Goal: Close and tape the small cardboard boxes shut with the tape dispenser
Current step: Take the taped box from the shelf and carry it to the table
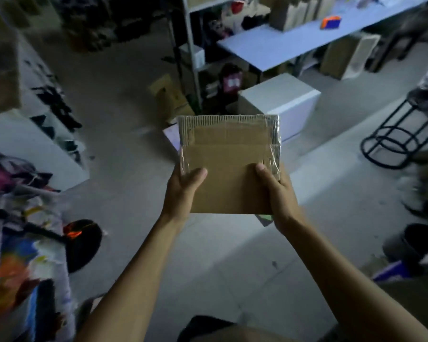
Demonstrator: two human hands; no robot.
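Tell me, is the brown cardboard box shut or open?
Shut. The flat brown cardboard box has its flaps folded down, with shiny clear tape wrapped over its side edges.

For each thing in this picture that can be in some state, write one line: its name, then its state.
Cardboard box: closed, clear tape over its side edges, held up in the air.
Left hand: grips the box's left edge, thumb on top.
Right hand: grips the box's right edge, thumb on top.
Black stool: upright on the floor.
Long table: standing, holding items.
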